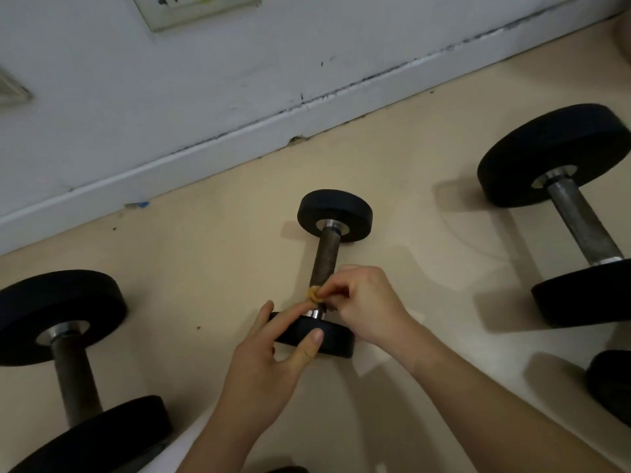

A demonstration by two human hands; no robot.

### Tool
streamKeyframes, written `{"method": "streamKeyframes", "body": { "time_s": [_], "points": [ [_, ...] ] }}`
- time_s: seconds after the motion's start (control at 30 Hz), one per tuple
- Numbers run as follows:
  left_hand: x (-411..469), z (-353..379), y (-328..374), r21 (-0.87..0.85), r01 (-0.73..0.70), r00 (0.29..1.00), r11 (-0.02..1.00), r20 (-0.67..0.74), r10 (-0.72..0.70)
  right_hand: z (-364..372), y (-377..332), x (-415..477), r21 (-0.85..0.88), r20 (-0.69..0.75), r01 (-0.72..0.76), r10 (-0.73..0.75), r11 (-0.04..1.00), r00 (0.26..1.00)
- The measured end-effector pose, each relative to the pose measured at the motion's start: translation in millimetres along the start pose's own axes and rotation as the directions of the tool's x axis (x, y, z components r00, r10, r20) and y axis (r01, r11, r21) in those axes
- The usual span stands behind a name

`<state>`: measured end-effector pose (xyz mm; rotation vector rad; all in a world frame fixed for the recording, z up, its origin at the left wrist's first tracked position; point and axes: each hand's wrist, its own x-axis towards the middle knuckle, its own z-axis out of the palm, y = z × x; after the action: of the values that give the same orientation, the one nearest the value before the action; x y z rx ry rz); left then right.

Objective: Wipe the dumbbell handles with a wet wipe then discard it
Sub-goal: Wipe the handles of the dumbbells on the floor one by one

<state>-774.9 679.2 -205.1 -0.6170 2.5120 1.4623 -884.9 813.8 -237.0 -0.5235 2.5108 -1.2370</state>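
— What's on your left?

— I've got a big dumbbell (pixel 68 353) lying on the floor (pixel 211 268). It has black plates and a dull handle, and it's well apart from the hands.

— Next along?

— Next I see the left hand (pixel 269 363), its fingers (pixel 264 314) straight and spread. The thumb rests on the rim of the near plate of the small dumbbell (pixel 327 261), which lies mid-floor with its far plate toward the wall (pixel 205 97).

— And the wipe?

— Dead centre. The wet wipe (pixel 313 293) is a crumpled yellowish wad sitting against the near end of that handle, just above the near plate. One left fingertip lies just beside it, but I cannot tell whether it's touching.

— Right side?

— The right hand (pixel 368 308) is curled over that same end of the handle, and its fingertips are pinching the wad.

— Anything beyond?

— A large dumbbell (pixel 573 216) is on the floor, well apart from the hands, with a paler handle than the others. At the frame's edge I see part of a further black weight (pixel 611 380).
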Motion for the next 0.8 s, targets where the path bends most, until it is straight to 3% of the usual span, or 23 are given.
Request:
{"method": "streamKeyframes", "body": {
  "time_s": [0.1, 0.13, 0.3, 0.4, 0.47, 0.53, 0.63, 0.67, 0.8],
  "points": [
    [5, -4, -10, -0.007, 0.023, 0.998, 1.000, -0.057, -0.023, -3, 3, 44, -0.039, -0.290, -0.045, 0.032, 0.998, 0.957],
    [6, -4, -14, 0.014, 0.024, 0.997, 1.000, -0.074, -0.023, 1, 2, 49, -0.015, -0.318, -0.071, 0.062, 0.997, 0.946],
    [9, -16, -16, 0.002, 0.055, 0.991, 0.998, -0.121, -0.055, 15, -10, 11, 0.034, 0.049, 0.052, -0.053, 0.998, 0.997],
    [13, -20, -17, -0.007, 0.113, 0.987, 0.994, -0.117, -0.113, 16, -6, 57, -0.085, -0.156, 0.031, -0.044, 0.996, 0.987],
    [16, -22, -18, -0.052, 0.165, 0.981, 0.985, -0.096, -0.169, 27, -12, 64, -0.040, -0.267, -0.013, 0.002, 0.999, 0.964],
    [17, -25, -15, -0.005, 0.128, 0.980, 0.992, -0.155, -0.127, 43, -18, 39, -0.018, -0.164, 0.064, -0.066, 0.998, 0.984],
    [23, -27, -14, 0.237, 0.000, 0.953, 0.972, -0.294, 0.072, 45, -20, 21, -0.029, 0.045, 0.193, -0.192, 0.981, 0.980],
    [24, -28, -15, 0.263, 0.002, 0.950, 0.965, -0.301, 0.080, 44, -17, 32, -0.064, 0.033, 0.217, -0.215, 0.974, 0.976],
    [22, -33, -25, 0.371, -0.022, 0.955, 0.928, -0.267, 0.129, 41, -10, 67, -0.026, -0.245, 0.159, -0.161, 0.987, 0.956]
  ]
}}
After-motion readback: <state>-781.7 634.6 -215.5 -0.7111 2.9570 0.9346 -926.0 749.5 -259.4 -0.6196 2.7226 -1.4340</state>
